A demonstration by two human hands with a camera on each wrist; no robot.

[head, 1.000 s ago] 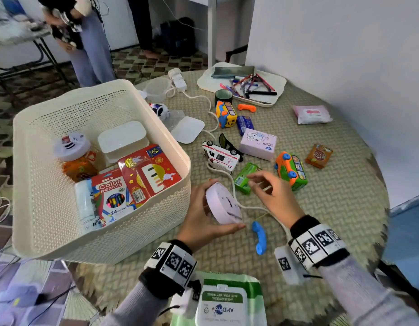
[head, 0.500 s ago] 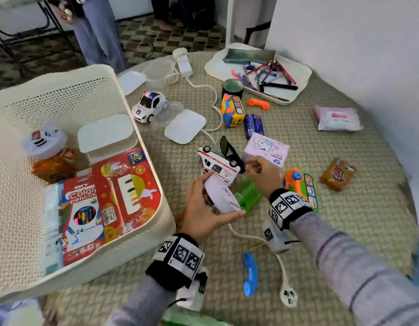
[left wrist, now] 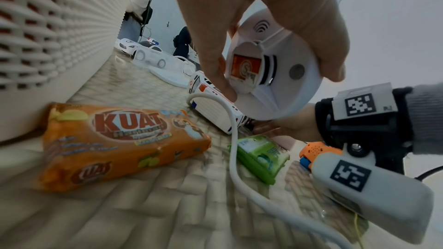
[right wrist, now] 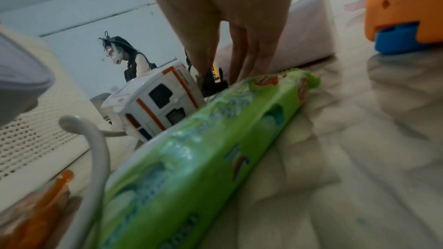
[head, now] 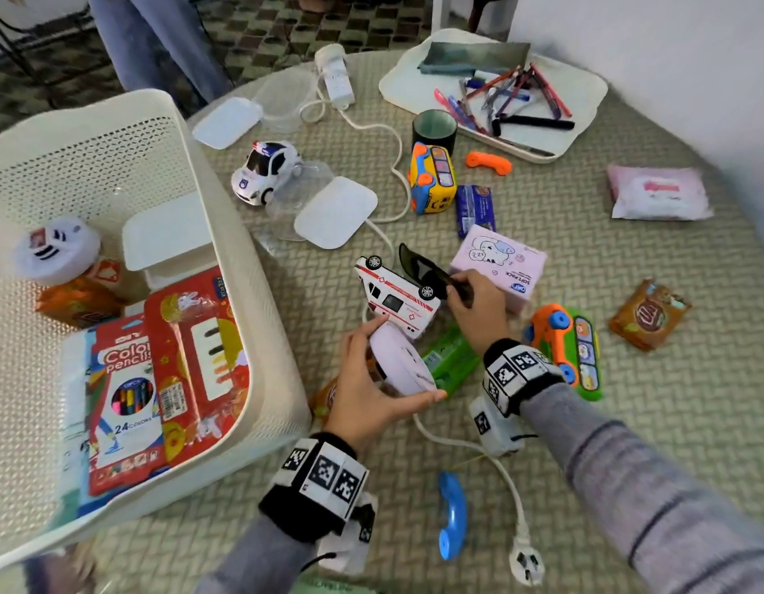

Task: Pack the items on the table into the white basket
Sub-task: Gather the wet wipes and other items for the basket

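Note:
My left hand [head: 408, 360] grips a round white disc [head: 399, 370] by its rim, just above the table and right of the white basket [head: 260, 293]. In the left wrist view the disc's [left wrist: 297, 101] underside shows an orange label. My right hand [head: 455, 287] pinches the black sunglasses [head: 419, 267], which lie between a toy ambulance [head: 397, 297] on its side and a pink tissue box [head: 500, 263]. The right wrist view shows the right hand [right wrist: 225, 74] closing on something black. The basket holds colour pencils [head: 123, 392], a red piano pack, a white box and another disc.
A green packet [head: 451, 362] and an orange biscuit pack [left wrist: 115, 139] lie under my hands. A white cable [head: 457, 443] runs across the table to a plug [head: 526, 563]. Nearby are a blue toy handset [head: 452, 514], toy vehicles and a pen tray [head: 491, 92]. A person [head: 157, 40] stands beyond the table.
My right hand has moved away from me, from the green packet to the sunglasses. My left hand keeps hold of the disc. The view has tilted down and closer.

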